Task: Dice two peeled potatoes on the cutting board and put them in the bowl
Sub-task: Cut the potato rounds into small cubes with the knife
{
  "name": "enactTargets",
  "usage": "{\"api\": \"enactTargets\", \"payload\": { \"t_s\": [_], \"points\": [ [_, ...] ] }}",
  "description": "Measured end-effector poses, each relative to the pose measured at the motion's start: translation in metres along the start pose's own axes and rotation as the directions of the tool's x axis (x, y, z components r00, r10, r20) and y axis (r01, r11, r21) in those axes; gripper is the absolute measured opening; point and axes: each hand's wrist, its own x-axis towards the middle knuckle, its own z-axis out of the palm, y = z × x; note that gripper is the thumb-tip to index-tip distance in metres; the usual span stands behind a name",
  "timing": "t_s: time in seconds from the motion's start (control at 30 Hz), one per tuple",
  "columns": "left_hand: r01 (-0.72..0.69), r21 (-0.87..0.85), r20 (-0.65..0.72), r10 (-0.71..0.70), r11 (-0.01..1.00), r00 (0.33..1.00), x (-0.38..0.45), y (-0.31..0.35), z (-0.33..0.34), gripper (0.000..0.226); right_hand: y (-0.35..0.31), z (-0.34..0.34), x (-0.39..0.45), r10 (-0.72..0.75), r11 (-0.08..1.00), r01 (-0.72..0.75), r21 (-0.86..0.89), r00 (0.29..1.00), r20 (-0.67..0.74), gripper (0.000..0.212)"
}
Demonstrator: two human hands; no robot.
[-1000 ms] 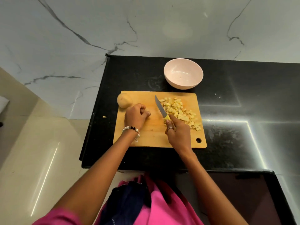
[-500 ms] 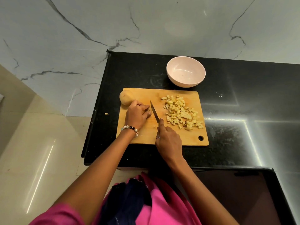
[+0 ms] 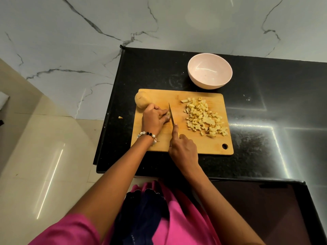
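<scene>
Hazard: left hand [image 3: 154,119] pinned a small pale potato remnant [image 3: 168,115] touching the steel knife [image 3: 171,115] gripped by right hand [image 3: 184,149], mid-frame; a slip would likely nick fingertips.

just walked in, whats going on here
A person is dicing potatoes on a cutting board. The left hand holds a small potato piece while the right hand cuts it with a knife. Diced potato is piled on the board, a whole potato waits, and the bowl looks empty.
</scene>
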Motion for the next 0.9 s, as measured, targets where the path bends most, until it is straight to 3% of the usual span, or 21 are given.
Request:
{"api": "enactTargets", "payload": {
  "t_s": [0.13, 0.4, 0.7, 0.9],
  "points": [
    [0.013, -0.014, -0.011, -0.013, 1.0, 1.0, 0.0, -0.001, 0.0, 0.035, 0.002, -0.001, -0.016, -0.008, 0.999, 0.006, 0.043, 0.999, 0.04, 0.065],
    [0.016, -0.038, -0.012, -0.017, 0.999, 1.0, -0.001, -0.003, 0.0, 0.037, 0.007, -0.003, -0.008, -0.005, 0.995, 0.006, 0.1, 1.0, -0.008, 0.056],
    [0.017, -0.036, -0.02, -0.018, 0.999, 1.0, 0.0, -0.002, 0.0, 0.035, -0.003, -0.006, 0.009, -0.019, 0.998, 0.022, -0.054, 0.999, 0.051, 0.059],
    [0.0, -0.044, -0.043, -0.002, 0.999, 0.999, -0.001, -0.002, 0.0, 0.035, -0.004, -0.004, -0.017, -0.029, 0.999, 0.032, -0.035, 0.996, 0.081, 0.062]
  ]
}}
